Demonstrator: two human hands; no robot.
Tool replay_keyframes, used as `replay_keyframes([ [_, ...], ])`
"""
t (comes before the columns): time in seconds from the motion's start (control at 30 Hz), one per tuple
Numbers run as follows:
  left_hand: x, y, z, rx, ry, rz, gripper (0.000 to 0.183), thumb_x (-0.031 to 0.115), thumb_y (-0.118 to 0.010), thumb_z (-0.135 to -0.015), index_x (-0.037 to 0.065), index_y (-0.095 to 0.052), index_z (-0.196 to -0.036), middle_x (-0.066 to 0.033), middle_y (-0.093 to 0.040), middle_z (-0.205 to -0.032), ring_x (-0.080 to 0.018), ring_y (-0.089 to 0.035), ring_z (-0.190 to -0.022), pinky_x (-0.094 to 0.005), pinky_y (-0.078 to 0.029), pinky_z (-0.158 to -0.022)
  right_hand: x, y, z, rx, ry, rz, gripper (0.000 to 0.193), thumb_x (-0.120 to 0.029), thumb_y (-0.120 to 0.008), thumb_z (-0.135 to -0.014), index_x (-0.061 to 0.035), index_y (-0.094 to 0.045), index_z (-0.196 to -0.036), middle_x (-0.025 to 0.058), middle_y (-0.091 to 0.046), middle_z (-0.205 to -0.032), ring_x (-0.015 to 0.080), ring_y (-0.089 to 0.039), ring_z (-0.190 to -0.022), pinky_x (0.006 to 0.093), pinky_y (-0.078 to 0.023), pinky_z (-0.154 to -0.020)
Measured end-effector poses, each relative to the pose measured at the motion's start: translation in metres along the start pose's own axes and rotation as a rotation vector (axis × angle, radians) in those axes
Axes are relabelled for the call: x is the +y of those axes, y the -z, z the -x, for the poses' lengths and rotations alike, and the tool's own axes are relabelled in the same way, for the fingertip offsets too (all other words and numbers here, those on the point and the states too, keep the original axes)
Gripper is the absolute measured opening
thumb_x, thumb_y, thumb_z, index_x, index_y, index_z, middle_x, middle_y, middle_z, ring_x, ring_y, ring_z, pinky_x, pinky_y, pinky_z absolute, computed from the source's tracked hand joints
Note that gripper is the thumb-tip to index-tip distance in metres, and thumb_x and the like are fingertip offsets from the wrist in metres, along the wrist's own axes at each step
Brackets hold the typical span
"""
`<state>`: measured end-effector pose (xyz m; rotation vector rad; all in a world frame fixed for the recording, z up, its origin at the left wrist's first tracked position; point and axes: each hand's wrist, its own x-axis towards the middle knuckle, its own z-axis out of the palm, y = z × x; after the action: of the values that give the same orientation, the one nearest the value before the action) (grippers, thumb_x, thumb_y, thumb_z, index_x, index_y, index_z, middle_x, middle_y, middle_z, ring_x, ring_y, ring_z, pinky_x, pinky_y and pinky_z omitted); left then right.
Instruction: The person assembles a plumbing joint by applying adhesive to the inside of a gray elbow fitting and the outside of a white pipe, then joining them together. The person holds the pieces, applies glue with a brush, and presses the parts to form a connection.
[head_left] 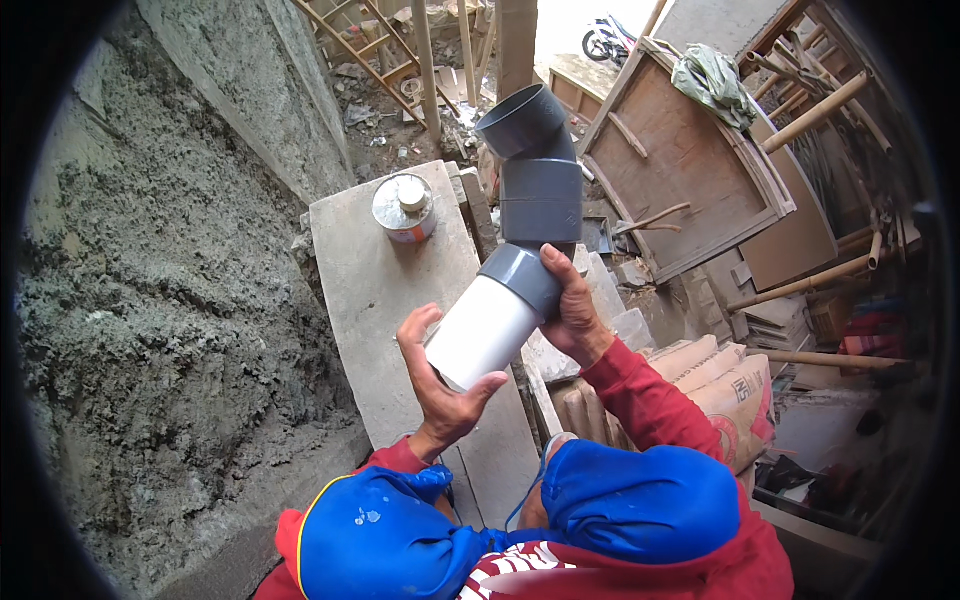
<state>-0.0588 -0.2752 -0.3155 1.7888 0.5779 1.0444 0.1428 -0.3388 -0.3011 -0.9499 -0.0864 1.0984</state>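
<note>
I hold up a joined pipe piece above a board. Its near end is a short white plastic pipe [483, 332], set into dark grey elbow fittings [541, 200] that bend upward to an open round mouth. My left hand [440, 395] cups the lower end of the white pipe, with the fingers along its left side and the thumb near its bottom edge. My right hand [577, 315] is closed on the lowest grey collar, thumb on top; its other fingers are hidden behind. Beyond my left hand, a round tin [404, 212] with a white, smeared top and small cap stands on the board.
The pale board [365, 260] lies in front of my knees. A rough cement wall [190, 330] rises on the left. Stacked paper cement sacks [725, 395] sit at the right. Farther off are a wooden panel [680, 160], bamboo poles [815, 112], a ladder [375, 47] and a motorcycle [606, 42].
</note>
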Motion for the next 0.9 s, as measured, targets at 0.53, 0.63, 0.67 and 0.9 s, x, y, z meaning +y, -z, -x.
replay_keyframes([
  [0.53, 0.006, 0.004, -0.017, 0.107, -0.098, -0.048, 0.059, 0.022, -0.074, -0.087, -0.002, -0.043, -0.131, -0.0207, -0.043, -0.123, -0.0298, -0.047, -0.117, -0.047, -0.038, -0.105, 0.002, -0.028, 0.006, -0.008, 0.026, -0.062, 0.056, -0.044, -0.074, -0.095, -0.0041, -0.061, -0.132, 0.006, -0.069, -0.115, 0.016, -0.069, -0.102, 0.0343, -0.058, -0.09],
  [0.63, 0.005, 0.007, -0.02, 0.086, -0.084, -0.006, 0.059, 0.023, -0.074, -0.086, -0.002, -0.043, -0.13, -0.0204, -0.043, -0.122, -0.0295, -0.047, -0.117, -0.047, -0.038, -0.104, 0.002, -0.028, 0.007, 0.021, 0.048, -0.008, 0.058, -0.045, -0.074, -0.095, -0.0044, -0.059, -0.134, 0.0054, -0.068, -0.116, 0.016, -0.068, -0.102, 0.0348, -0.058, -0.091],
  [0.67, 0.004, 0.008, -0.021, 0.078, -0.081, -0.009, 0.059, 0.023, -0.075, -0.086, -0.002, -0.043, -0.129, -0.0203, -0.042, -0.121, -0.0296, -0.047, -0.117, -0.0471, -0.039, -0.104, 0.001, -0.027, 0.007, -0.013, 0.065, -0.001, 0.059, -0.045, -0.074, -0.095, -0.0045, -0.059, -0.134, 0.0052, -0.067, -0.116, 0.016, -0.068, -0.102, 0.0348, -0.058, -0.092],
  [0.9, 0.006, 0.011, -0.029, 0.034, -0.074, 0.015, 0.063, 0.025, -0.078, -0.084, -0.002, -0.043, -0.129, -0.0194, -0.043, -0.121, -0.0296, -0.047, -0.117, -0.0461, -0.039, -0.104, -0.009, -0.026, 0.002, -0.042, 0.043, 0.017, 0.056, -0.046, -0.074, -0.095, -0.0054, -0.06, -0.132, 0.005, -0.068, -0.114, 0.0158, -0.067, -0.104, 0.0352, -0.057, -0.094],
])
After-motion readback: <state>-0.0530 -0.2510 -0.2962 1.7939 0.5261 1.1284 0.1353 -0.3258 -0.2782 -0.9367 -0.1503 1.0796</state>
